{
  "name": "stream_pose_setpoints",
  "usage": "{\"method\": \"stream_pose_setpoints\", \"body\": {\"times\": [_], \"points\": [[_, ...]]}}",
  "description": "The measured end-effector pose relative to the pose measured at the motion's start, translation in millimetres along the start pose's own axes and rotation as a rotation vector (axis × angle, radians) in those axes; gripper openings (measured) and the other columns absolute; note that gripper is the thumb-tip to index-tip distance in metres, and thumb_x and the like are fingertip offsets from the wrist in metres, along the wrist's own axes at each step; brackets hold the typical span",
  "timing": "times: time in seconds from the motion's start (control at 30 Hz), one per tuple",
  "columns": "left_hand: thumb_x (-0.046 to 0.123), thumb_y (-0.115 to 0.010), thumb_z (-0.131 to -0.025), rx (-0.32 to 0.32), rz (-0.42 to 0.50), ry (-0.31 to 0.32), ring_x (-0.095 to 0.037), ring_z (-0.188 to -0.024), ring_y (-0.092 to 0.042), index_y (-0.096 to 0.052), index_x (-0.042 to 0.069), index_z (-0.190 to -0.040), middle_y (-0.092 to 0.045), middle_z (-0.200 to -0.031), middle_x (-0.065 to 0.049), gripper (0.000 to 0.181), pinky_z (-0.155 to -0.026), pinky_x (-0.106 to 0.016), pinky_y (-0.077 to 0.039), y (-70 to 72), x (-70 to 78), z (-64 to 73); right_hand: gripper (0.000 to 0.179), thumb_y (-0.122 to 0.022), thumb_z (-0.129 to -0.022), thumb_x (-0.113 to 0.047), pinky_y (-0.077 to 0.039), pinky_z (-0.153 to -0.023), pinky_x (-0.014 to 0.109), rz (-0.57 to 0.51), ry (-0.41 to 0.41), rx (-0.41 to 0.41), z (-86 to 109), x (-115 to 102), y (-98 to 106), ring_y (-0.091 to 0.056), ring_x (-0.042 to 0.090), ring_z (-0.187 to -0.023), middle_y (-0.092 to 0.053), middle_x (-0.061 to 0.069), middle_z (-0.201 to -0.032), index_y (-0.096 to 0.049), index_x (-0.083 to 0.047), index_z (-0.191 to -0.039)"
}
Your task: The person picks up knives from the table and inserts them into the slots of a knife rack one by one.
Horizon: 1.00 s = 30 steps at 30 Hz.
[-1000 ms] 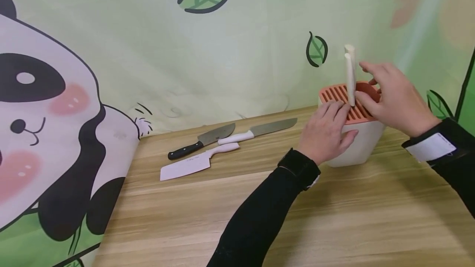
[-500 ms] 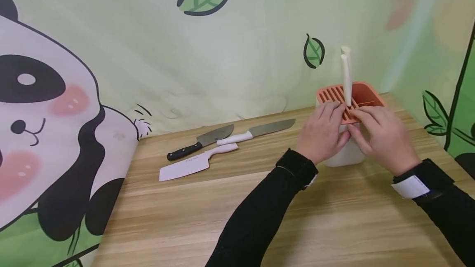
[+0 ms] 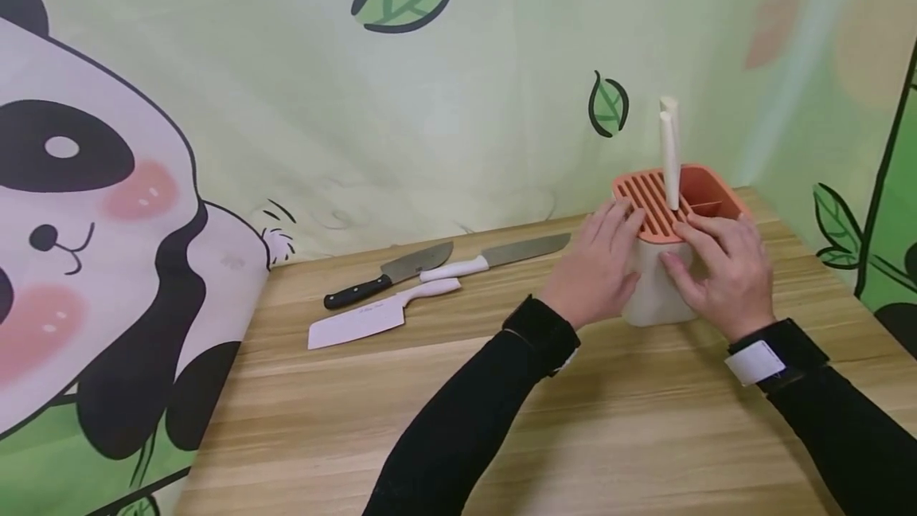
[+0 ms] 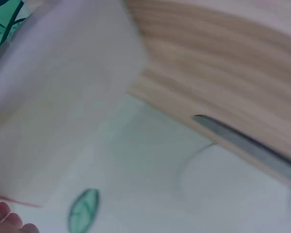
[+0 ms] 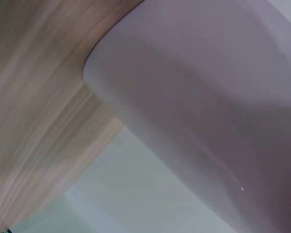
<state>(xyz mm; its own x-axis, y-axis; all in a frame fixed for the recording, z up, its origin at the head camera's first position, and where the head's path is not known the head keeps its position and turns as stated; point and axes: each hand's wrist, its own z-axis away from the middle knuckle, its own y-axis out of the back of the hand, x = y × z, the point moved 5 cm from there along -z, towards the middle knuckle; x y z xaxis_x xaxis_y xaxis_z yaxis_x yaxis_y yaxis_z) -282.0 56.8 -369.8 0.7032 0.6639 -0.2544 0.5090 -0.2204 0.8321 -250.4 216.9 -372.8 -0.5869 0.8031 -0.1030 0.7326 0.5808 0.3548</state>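
Observation:
A white knife block (image 3: pixel 653 289) with an orange slotted top (image 3: pixel 641 193) stands at the right of the head view. Two white handles (image 3: pixel 670 158) rise upright from its slots, one partly behind the other. My left hand (image 3: pixel 591 269) touches the block's left edge with fairly straight fingers; its fingertips (image 4: pixel 12 221) show in the left wrist view's corner. At the front right, my right hand (image 3: pixel 727 273) pinches the rim, fingers on the orange top and thumb against the front wall. The right wrist view holds mostly the block's wall (image 5: pixel 174 97), with no fingers showing.
Left of the block on the wooden table (image 3: pixel 430 412) lie a black-handled knife (image 3: pixel 408 265), a white-handled knife (image 3: pixel 519 249) and a pale cleaver (image 3: pixel 361 321). A printed cloth backdrop (image 3: pixel 501 102) hangs behind the table.
My right hand has come down from beside the white handles to the block's front rim. My left hand has slid left and off the middle of the top. The loose knives stay put.

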Motion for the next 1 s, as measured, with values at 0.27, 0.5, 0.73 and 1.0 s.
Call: {"method": "stream_pose_setpoints", "body": {"times": [0.27,0.5,0.73,1.0], "points": [[0.029,-0.071,-0.083,-0.107,0.068,0.201,-0.030,-0.123,-0.047,-0.032,-0.001,-0.143,-0.047,-0.135,-0.017,0.078,-0.102,-0.042,-0.039,-16.7,-77.4,88.9,0.054,-0.057,-0.090,-0.051,-0.033,-0.104,0.053,-0.025,-0.039,0.044,5.0,0.7,-2.2,-0.056,0.043,-0.101,-0.063,0.020,-0.111,-0.069,-0.001,-0.108],[0.028,-0.063,-0.092,-0.386,0.076,0.475,-0.032,-0.110,-0.055,-0.039,-0.001,-0.138,-0.054,-0.123,-0.019,0.060,-0.089,-0.042,-0.048,-24.0,-162.3,170.4,0.055,-0.056,-0.090,-0.052,-0.031,-0.106,0.053,-0.018,-0.024,0.076,7.7,0.9,-5.5,-0.055,0.042,-0.103,-0.063,0.020,-0.113,-0.068,-0.002,-0.110],[0.033,-0.060,-0.095,-0.503,0.151,0.670,-0.035,-0.115,-0.054,-0.048,-0.002,-0.133,-0.056,-0.124,-0.021,0.053,-0.097,-0.046,-0.043,-31.2,-204.3,228.0,0.055,-0.056,-0.089,-0.052,-0.032,-0.104,0.051,0.008,-0.028,0.080,10.7,1.5,-7.6,-0.055,0.041,-0.105,-0.062,0.019,-0.114,-0.068,-0.003,-0.111],[0.037,-0.054,-0.098,-0.574,0.153,0.701,-0.038,-0.108,-0.058,-0.057,0.000,-0.127,-0.063,-0.109,-0.022,0.047,-0.094,-0.049,-0.044,-38.4,-212.5,251.9,0.054,-0.057,-0.089,-0.051,-0.029,-0.105,0.053,-0.002,-0.021,0.098,9.9,2.4,-7.2,-0.054,0.042,-0.105,-0.062,0.018,-0.114,-0.068,-0.003,-0.110]]}}
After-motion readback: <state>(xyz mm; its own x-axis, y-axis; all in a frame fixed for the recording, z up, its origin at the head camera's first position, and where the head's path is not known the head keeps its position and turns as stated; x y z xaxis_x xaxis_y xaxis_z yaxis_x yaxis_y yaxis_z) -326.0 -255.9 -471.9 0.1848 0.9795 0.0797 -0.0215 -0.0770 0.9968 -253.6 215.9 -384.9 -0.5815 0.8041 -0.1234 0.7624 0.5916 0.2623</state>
